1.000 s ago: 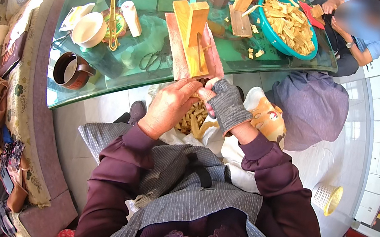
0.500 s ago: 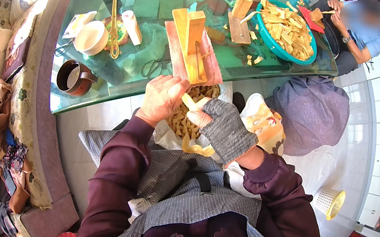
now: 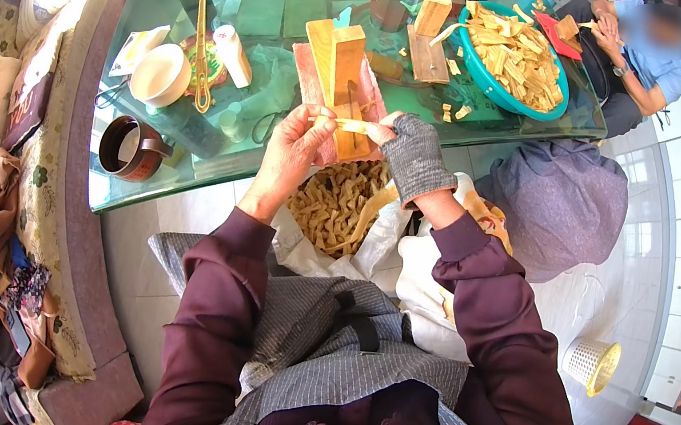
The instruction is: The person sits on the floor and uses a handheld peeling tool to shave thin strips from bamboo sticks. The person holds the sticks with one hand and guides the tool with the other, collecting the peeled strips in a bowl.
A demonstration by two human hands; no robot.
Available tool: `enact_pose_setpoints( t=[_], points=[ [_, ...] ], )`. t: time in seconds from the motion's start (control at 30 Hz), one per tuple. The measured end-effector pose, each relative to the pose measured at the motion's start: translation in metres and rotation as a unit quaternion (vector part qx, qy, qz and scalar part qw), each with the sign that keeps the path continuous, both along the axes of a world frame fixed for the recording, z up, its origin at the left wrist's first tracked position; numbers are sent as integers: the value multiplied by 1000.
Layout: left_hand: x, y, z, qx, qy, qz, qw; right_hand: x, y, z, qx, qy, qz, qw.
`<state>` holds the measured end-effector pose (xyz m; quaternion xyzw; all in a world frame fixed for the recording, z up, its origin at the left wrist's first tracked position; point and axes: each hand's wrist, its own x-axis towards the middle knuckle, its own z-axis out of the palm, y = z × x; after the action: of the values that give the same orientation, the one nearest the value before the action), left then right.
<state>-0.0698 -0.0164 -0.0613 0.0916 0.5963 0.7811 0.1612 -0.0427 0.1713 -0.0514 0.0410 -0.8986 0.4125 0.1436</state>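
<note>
My left hand [image 3: 290,150] and my right hand [image 3: 412,160], the right in a grey fingerless glove, pinch a pale yellow strip [image 3: 351,125] between them. The strip is stretched sideways over the lower end of a wooden block stand [image 3: 349,56] at the table's edge. A pink cloth [image 3: 307,72] lies under the stand. Below my hands, a white bag [image 3: 383,242] holds many curled, tan pieces [image 3: 328,206]. A longer yellow ribbon [image 3: 367,213] hangs over the bag's right side. What the strip is made of I cannot tell.
On the glass table [image 3: 176,172] stand a brown mug [image 3: 122,147], a pale bowl [image 3: 159,81], a fly swatter [image 3: 202,18] and a teal basin [image 3: 499,98] of yellow strips. Another person [image 3: 651,80] works at the far right. A white basket [image 3: 590,362] is on the floor.
Both hands have moved away from me, up over the wooden stand, and are farther apart with the strip stretched between them. The bag of curled pieces is now more exposed.
</note>
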Motion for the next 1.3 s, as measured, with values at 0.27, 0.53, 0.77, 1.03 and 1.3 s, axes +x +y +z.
enact_pose_setpoints(
  t=[0.27,0.53,0.77,1.03,1.3],
  points=[
    [-10,11,-17,-237,76,48,967,-15,2,-28,92,-81,-34,992],
    [34,-3,-7,-336,342,71,875,26,-12,-7,42,-4,-66,997],
    [65,6,-6,115,-204,-165,958,74,-41,1,127,148,106,975],
    [60,8,-30,236,-325,-171,900,83,-48,15,-198,-109,112,968],
    [64,9,-3,-332,222,-84,913,55,-32,-23,80,107,37,990]
  ],
)
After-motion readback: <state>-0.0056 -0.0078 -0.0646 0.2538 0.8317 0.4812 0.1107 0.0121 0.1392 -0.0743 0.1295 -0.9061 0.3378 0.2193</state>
